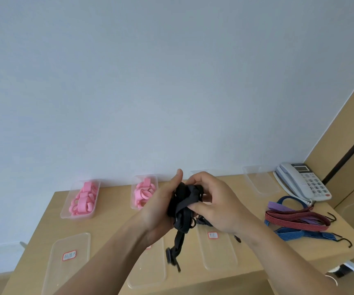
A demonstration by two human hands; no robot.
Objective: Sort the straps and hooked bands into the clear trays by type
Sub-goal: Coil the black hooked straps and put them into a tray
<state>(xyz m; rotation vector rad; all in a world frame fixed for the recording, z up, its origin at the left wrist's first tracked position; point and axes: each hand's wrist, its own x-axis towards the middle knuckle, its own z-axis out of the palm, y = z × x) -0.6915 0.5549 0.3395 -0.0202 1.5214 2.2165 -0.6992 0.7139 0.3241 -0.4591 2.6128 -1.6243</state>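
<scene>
My left hand (pixel 161 207) and my right hand (pixel 216 201) both grip a bunched black strap (pixel 184 201) above the middle of the wooden table (pixel 112 216). Its loose end with a buckle (pixel 170 255) dangles toward the front. Two clear trays at the back hold pink straps: one at the left (pixel 80 199), one nearer the middle (pixel 143 191). Striped hooked bands in red (pixel 297 218), blue (pixel 295 234) and purple (pixel 278 206) lie in a pile on the right. Labelled clear trays sit at the front left (pixel 67 262), front middle (pixel 148 271) and right of middle (pixel 220 248).
A white desk telephone (pixel 303 180) stands at the back right corner beside another clear tray (pixel 261 182). A pale wall runs behind the table. A wooden panel rises at the right. A small dark object (pixel 344 270) sits below the table's right edge.
</scene>
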